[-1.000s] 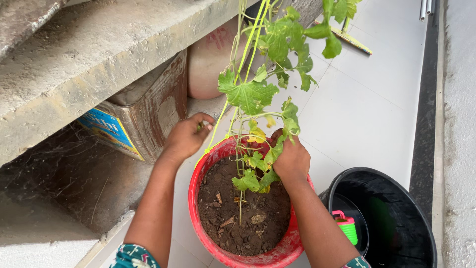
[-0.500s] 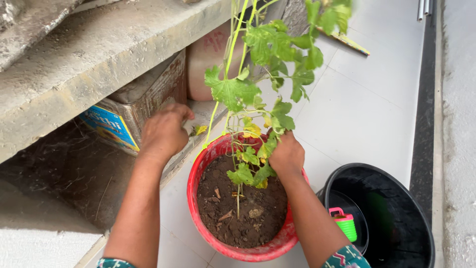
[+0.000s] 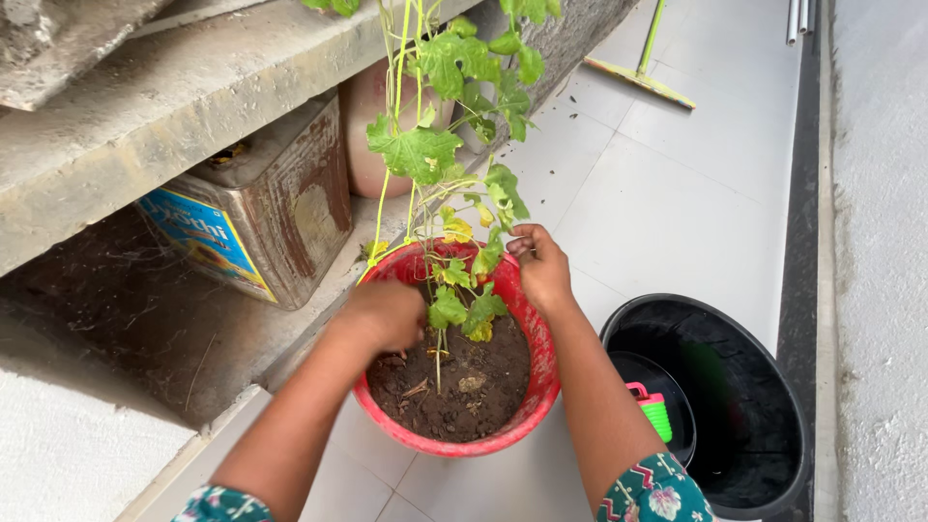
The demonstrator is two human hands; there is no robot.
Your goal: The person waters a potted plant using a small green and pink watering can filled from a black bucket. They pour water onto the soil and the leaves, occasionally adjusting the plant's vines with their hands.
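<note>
A red pot (image 3: 454, 447) full of brown soil (image 3: 474, 387) holds a climbing vine (image 3: 416, 150) with green and a few yellow leaves. My left hand (image 3: 387, 314) reaches into the pot's left side, fingers curled down next to the thin stem (image 3: 438, 358); what they hold is hidden. My right hand (image 3: 541, 266) is at the pot's far right rim, fingertips pinched on a low green leaf (image 3: 491, 253).
A black bucket (image 3: 773, 338) with a green and pink object (image 3: 655, 411) inside stands right of the pot. A rusty tin (image 3: 280, 208) and a clay jar (image 3: 367, 145) sit under a concrete shelf (image 3: 174, 106). A long-handled broom (image 3: 643, 77) lies on the white tiles.
My left hand has come from beside the rusty tin down into the pot by the stem. My right hand has shifted up to the far rim, onto a leaf.
</note>
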